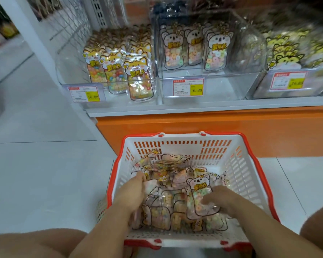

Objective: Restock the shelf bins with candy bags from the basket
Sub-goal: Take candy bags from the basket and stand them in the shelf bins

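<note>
A white basket with a red rim (237, 164) stands on the floor before the shelf, holding several clear candy bags. My right hand (220, 199) grips a koala-print bag of pastel ring candy (199, 192), which stands tilted up above the pile. My left hand (131, 192) reaches into the basket's left side, fingers down among the bags; whether it holds one is hidden. On the shelf above, the left clear bin (108, 90) holds fox-print bags, the middle bin (213, 84) holds koala-print bags at its back, and the right bin (268, 90) holds yellow cat-print bags.
An orange shelf base (194, 127) rises just behind the basket. Price tags marked 16.80 (188, 87) hang on the bin fronts. White tiled floor (35, 164) spreads to the left. My knees (26, 244) frame the bottom corners.
</note>
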`<state>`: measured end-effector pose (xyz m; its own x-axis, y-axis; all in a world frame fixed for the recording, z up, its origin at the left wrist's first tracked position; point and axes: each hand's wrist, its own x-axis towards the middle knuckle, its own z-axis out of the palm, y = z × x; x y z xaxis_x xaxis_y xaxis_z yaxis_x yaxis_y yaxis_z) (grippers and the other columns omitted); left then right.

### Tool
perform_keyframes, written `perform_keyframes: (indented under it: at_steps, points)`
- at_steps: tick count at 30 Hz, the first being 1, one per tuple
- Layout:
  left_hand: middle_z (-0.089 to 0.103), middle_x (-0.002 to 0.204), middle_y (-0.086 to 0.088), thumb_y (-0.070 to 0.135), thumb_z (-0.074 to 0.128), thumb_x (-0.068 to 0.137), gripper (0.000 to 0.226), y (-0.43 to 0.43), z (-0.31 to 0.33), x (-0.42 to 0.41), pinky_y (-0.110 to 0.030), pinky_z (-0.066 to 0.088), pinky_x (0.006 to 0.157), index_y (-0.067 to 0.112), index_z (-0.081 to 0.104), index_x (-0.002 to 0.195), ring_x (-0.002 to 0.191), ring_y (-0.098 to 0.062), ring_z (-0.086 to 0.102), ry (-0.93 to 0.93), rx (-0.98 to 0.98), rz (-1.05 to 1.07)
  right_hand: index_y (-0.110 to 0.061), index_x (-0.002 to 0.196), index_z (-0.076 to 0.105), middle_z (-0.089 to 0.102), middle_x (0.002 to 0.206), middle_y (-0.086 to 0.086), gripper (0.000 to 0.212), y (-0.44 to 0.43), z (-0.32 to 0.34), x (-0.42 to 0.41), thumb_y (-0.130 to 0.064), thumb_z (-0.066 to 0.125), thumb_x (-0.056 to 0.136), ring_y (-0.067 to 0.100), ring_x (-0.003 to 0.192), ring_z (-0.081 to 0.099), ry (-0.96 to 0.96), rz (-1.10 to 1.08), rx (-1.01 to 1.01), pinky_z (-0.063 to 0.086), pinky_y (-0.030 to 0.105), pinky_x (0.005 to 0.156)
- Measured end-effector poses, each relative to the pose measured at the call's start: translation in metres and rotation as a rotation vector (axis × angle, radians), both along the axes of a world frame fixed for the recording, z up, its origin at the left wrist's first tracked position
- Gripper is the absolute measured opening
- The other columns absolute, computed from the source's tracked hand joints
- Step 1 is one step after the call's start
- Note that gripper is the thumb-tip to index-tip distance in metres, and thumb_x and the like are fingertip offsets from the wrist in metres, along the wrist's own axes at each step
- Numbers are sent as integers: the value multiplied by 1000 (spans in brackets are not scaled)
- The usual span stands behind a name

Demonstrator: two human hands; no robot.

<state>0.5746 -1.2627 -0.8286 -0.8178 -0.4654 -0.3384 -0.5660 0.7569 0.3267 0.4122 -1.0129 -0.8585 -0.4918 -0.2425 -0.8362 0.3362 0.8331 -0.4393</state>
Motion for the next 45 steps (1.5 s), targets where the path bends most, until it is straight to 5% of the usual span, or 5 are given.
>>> perform_keyframes:
  at_steps: [8, 12, 21, 30, 45]
  points:
    - [56, 90, -13, 10, 43, 103, 17, 13, 60, -13, -45, 58, 83, 10, 51, 88, 81, -25, 63, 487, 685, 687, 10, 132, 46, 54, 76, 13, 53, -4, 74, 1, 3, 71, 86, 18, 53, 47, -127, -444, -411, 44, 32, 58]
    - [40, 123, -46, 6, 45, 104, 23, 37, 96, -24, -44, 52, 101, -6, 51, 123, 84, -24, 68, 658, 1069, 869, 7, 106, 56, 60, 94, 16, 18, -7, 131, 5, 1, 64, 92, 30, 83, 67, -177, -607, -748, 58, 37, 74]
    - [68, 122, -14, 11, 44, 106, 37, 71, 162, -42, -44, 59, 85, 6, 44, 143, 103, -24, 71, 946, 1381, 820, 8, 104, 62, 75, 89, 16, 14, -13, 225, 10, 0, 58, 94, 21, 75, 74, -209, -605, -1018, 58, 30, 64]
    - [68, 122, 20, 10, 51, 102, 26, 69, 207, -41, -16, 38, 109, 19, 72, 115, 129, 2, 52, 1249, 51, 83, 2, 121, 62, 69, 120, 21, 44, 2, 286, -25, -5, 66, 77, 30, 107, 70, -265, -525, -1235, 56, 38, 91]
    - [51, 117, 1, 26, 46, 105, 31, 83, 190, -56, -21, 33, 114, 14, 75, 105, 128, -23, 48, 1234, -370, -612, -1, 106, 63, 73, 93, 19, 28, -5, 272, -16, -5, 57, 79, 30, 76, 74, -247, -606, -1271, 63, 42, 63]
